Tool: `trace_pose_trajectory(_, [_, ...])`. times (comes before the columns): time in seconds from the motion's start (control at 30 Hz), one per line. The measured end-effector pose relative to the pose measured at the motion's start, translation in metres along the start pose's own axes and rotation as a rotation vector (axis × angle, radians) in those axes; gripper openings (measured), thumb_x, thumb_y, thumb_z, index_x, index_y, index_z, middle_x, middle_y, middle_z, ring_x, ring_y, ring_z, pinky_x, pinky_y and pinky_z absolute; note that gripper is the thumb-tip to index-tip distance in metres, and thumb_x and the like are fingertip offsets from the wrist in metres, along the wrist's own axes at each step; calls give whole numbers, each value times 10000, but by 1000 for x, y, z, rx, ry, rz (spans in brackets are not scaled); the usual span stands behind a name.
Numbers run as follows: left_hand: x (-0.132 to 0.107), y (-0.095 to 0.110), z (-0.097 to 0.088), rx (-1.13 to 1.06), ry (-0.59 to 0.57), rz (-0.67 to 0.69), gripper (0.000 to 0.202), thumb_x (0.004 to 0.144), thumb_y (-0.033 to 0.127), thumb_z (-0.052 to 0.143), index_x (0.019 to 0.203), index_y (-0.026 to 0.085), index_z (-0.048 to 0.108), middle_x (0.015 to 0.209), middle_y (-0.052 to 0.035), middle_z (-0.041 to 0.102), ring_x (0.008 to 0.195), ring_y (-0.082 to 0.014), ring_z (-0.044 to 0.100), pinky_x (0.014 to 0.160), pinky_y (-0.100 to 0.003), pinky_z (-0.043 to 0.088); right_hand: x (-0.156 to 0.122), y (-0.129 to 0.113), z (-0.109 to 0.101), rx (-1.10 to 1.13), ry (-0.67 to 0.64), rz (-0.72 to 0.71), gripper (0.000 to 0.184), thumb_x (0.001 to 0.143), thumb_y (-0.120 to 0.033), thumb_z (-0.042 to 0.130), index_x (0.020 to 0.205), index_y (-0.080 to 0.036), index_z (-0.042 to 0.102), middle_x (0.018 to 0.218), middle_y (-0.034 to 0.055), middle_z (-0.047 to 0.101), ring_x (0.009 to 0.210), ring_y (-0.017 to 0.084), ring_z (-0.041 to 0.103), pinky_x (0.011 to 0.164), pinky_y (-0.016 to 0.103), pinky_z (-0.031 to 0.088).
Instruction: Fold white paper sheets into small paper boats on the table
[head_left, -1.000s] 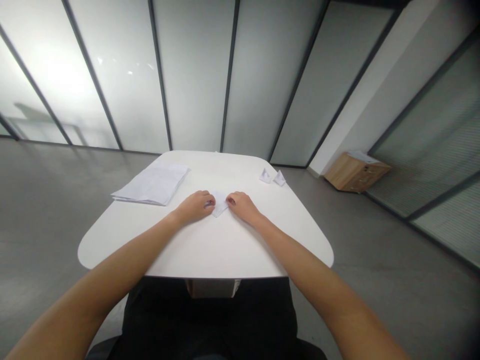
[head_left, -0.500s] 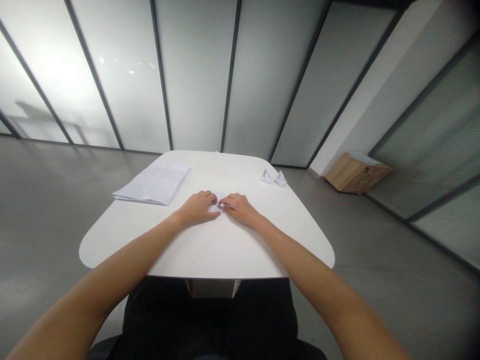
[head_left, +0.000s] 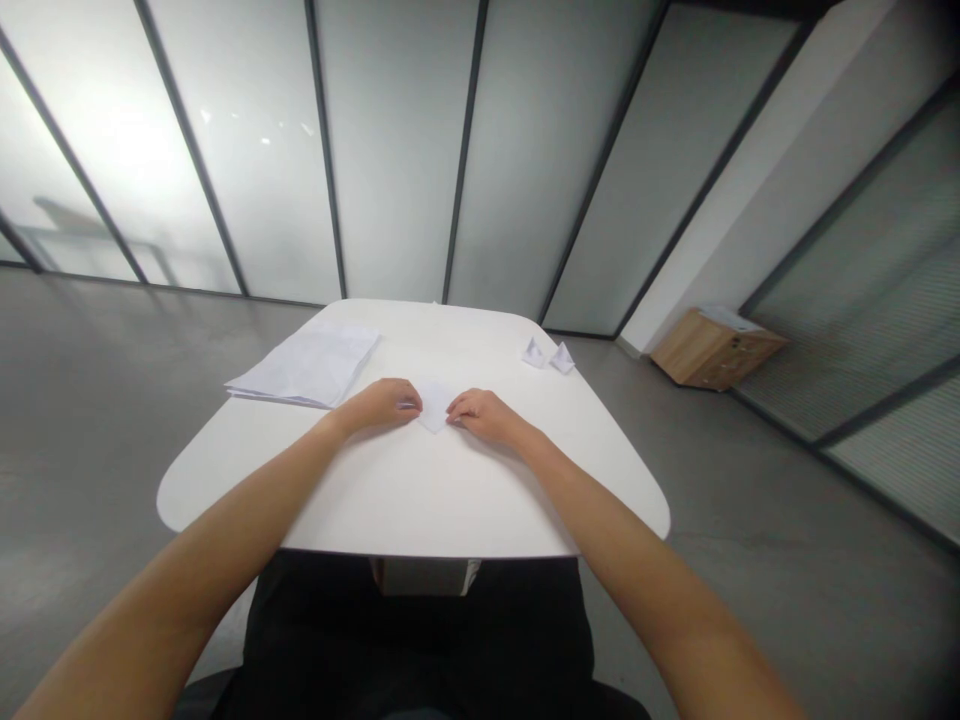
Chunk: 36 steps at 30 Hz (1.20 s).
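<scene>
A small folded sheet of white paper (head_left: 434, 410) lies near the middle of the white table, one corner pointing toward me. My left hand (head_left: 391, 402) pinches its left corner between thumb and fingers. On the opposite side, my right hand (head_left: 478, 411) has its fingertips closed on the right corner. The paper's far part shows faintly against the white tabletop, and its two side corners are hidden by my fingers.
Two small folded paper shapes (head_left: 533, 353) stand at the table's far right edge. A stack of white paper sheets (head_left: 307, 366) lies on the left of the table (head_left: 435, 510). Beyond are frosted glass panels and a wooden cabinet (head_left: 712, 348) on the floor.
My hands have moved apart, the left one going further left. The paper, mostly covered by my fingers before, now shows flat between them as a pointed shape.
</scene>
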<state>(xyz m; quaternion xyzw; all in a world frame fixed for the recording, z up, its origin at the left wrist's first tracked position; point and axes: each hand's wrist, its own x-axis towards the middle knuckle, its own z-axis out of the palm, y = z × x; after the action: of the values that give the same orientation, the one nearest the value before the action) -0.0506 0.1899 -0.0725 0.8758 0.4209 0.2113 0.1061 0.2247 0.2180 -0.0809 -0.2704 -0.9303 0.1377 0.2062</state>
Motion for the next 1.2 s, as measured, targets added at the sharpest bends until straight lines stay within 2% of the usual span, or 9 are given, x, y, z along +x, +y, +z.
trace_pose_trajectory(0.1, [-1,-4,-3,-36,-62,62,309,863,455,681,1074,244,761,1107,-43,738,1046,-207,667,929,-288,476,-3,3,1,-9,26,-9,327,805,-10,610,884,-249,819,1126,34,765,1095,204,674,1031,356,487])
trace_pose_trajectory(0.2, [-1,-6,-3,-46,-76,29,359,858,502,696,1089,236,763,1112,-52,740,1033,-207,674,919,-288,484,-5,3,1,20,19,-16,316,830,-32,591,927,-237,811,1231,43,733,1173,209,647,1066,369,470])
trace_pose_trajectory(0.37, [-1,-5,-2,-131,-58,-61,391,855,569,686,1050,241,772,1078,-46,757,992,-204,686,889,-283,506,-7,-2,-1,5,9,-57,381,860,-85,574,1176,-218,742,1188,56,747,1133,215,658,1070,381,459])
trace_pose_trajectory(0.53, [-1,-7,-4,-146,-87,-32,374,877,569,662,1032,250,781,1087,-45,757,1002,-201,680,903,-277,495,-7,-5,-1,-58,8,-139,312,872,-153,636,1159,-219,738,1144,69,745,1113,225,655,1061,382,449])
trace_pose_trajectory(0.7, [0,-11,-1,-130,-71,-50,391,950,545,558,1028,232,778,1069,-43,764,974,-195,681,874,-263,482,-6,-1,3,-73,28,-138,248,929,-245,656,1164,-218,732,1125,76,753,1094,224,661,1026,380,462])
trace_pose_trajectory(0.8, [1,-11,1,-83,-43,-39,419,999,506,464,1025,215,765,1022,-40,772,933,-198,682,838,-261,473,-5,3,6,-98,63,-115,244,960,-258,629,1176,-204,729,1144,85,755,1081,226,669,1004,367,472])
trace_pose_trajectory(0.9, [0,-8,1,-53,-8,-23,406,1018,457,416,1072,222,743,1057,-37,770,955,-205,685,855,-267,469,-3,4,9,-143,72,-64,244,997,-260,576,1175,-204,732,1138,82,760,1056,223,681,977,343,480])
trace_pose_trajectory(1.0, [-1,-5,0,-32,16,-34,380,1015,418,413,1125,226,722,1081,-43,767,956,-209,691,853,-274,473,-2,0,10,-164,80,15,267,1026,-253,522,1196,-233,727,1132,59,765,1040,212,688,955,319,479])
trace_pose_trajectory(1.2, [-2,-4,1,-24,31,-73,361,965,386,485,1227,238,686,953,-33,768,833,-193,697,789,-279,497,-2,-4,9,-183,128,188,289,1026,-270,527,1259,-240,697,1136,54,763,1013,207,684,916,301,475])
